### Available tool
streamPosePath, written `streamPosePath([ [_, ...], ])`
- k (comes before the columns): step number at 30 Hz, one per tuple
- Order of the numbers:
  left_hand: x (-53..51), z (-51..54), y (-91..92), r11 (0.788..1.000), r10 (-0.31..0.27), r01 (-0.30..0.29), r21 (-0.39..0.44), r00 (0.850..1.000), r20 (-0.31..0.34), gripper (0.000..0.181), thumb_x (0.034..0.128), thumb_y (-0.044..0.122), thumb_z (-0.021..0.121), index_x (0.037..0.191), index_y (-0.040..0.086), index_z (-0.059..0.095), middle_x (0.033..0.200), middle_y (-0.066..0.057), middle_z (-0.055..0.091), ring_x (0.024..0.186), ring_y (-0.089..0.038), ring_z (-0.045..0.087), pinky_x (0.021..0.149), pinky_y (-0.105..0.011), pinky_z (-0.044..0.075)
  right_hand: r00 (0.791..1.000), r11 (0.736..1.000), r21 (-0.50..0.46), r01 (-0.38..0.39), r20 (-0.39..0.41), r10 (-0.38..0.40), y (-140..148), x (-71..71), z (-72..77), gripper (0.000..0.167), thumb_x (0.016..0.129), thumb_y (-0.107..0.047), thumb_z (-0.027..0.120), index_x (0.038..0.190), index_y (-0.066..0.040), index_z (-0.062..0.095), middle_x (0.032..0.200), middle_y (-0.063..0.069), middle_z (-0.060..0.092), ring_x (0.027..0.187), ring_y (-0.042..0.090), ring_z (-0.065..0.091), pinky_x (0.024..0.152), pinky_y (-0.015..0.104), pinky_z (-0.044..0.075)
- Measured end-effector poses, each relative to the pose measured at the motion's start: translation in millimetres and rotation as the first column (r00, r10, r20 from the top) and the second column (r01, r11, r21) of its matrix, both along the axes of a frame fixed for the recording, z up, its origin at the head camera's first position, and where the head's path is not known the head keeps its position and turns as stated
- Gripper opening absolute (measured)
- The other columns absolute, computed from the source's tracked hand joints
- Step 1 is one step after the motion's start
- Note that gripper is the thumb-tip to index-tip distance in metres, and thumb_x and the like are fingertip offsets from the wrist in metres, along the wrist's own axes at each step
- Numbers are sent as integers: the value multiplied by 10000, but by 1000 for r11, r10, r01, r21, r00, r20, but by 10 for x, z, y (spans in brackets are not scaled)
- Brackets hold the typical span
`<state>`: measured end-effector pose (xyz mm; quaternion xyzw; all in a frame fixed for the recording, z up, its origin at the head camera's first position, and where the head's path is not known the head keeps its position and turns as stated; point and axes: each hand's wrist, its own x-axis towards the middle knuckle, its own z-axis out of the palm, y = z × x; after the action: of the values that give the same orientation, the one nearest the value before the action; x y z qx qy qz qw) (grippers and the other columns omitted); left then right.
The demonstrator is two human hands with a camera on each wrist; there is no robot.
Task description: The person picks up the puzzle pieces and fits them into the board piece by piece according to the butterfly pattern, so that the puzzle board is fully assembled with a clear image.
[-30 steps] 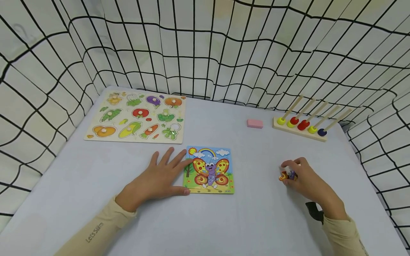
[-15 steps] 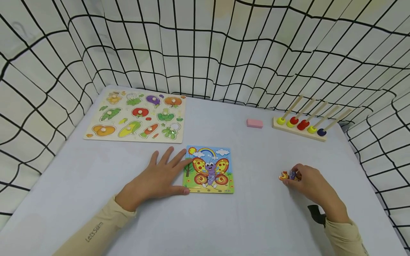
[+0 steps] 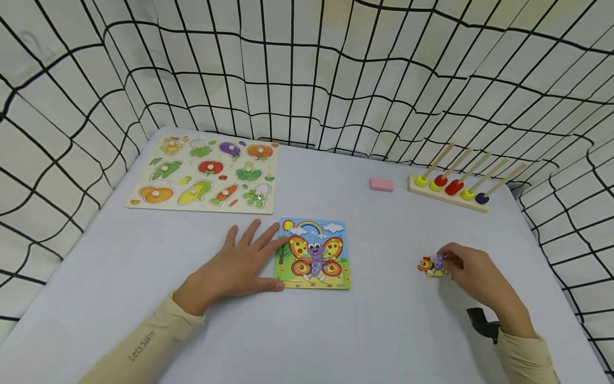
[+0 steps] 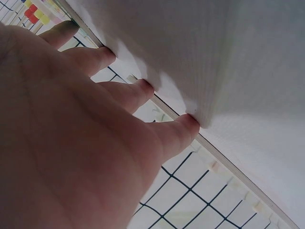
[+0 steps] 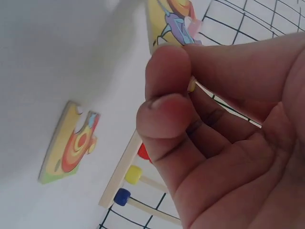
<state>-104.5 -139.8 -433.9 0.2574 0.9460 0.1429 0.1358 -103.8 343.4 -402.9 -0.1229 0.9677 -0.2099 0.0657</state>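
Note:
In the head view my left hand [image 3: 232, 273] rests with straight, spread fingers against the left edge of a square butterfly puzzle [image 3: 315, 255]. The left wrist view shows these fingertips [image 4: 190, 121] touching a white surface. My right hand [image 3: 472, 274], to the right of the puzzle, pinches a puzzle piece [image 3: 438, 261] with purple on it between thumb and fingers. That piece [image 5: 178, 24] shows partly behind the fingertips in the right wrist view. Another puzzle piece [image 3: 425, 264], with an orange swirl, lies on the table just left of it.
Behind the left hand lies a wooden vegetable peg puzzle [image 3: 203, 173]. A pink block [image 3: 381, 185] and a bead stacker [image 3: 448, 193] with upright pegs stand toward the back right. Black netting [image 3: 290, 85] surrounds the white table [image 3: 355, 336]. A black strap piece [image 3: 482, 324] hangs by the right wrist.
My right hand has drawn slightly to the right, and its fingers have shifted, uncovering more of the swirl and purple pieces. The left hand and butterfly puzzle have stayed put.

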Motion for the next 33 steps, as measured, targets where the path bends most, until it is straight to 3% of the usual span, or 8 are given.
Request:
streamPosePath([
  [18,2,-2,1,1000,-1,1,-9,1000,-7,983,907,669,754,1676,181,387,1771,-145,200,1598,-511,105,1180,-807,89,997,981,-189,-41,60,54,-293,-88,34,131,1036,-26,691,1167,-27,687,947,17,702,745,149,644,610,265,515],
  [27,0,-8,9,1000,-1,1,-15,1000,-11,988,903,669,758,1677,181,384,1770,-147,204,1598,-512,108,1180,-807,93,994,970,-230,-75,65,92,-468,-122,-8,91,1039,-26,682,1127,-49,681,829,5,670,702,177,643,582,274,479],
  [33,-1,-10,8,1000,0,0,-12,1000,-11,990,900,667,763,1675,179,388,1770,-148,203,1597,-514,110,1177,-810,95,990,960,-267,-88,82,114,-621,-156,-39,78,1046,-57,688,1124,-59,676,858,6,675,709,161,642,602,268,496],
])
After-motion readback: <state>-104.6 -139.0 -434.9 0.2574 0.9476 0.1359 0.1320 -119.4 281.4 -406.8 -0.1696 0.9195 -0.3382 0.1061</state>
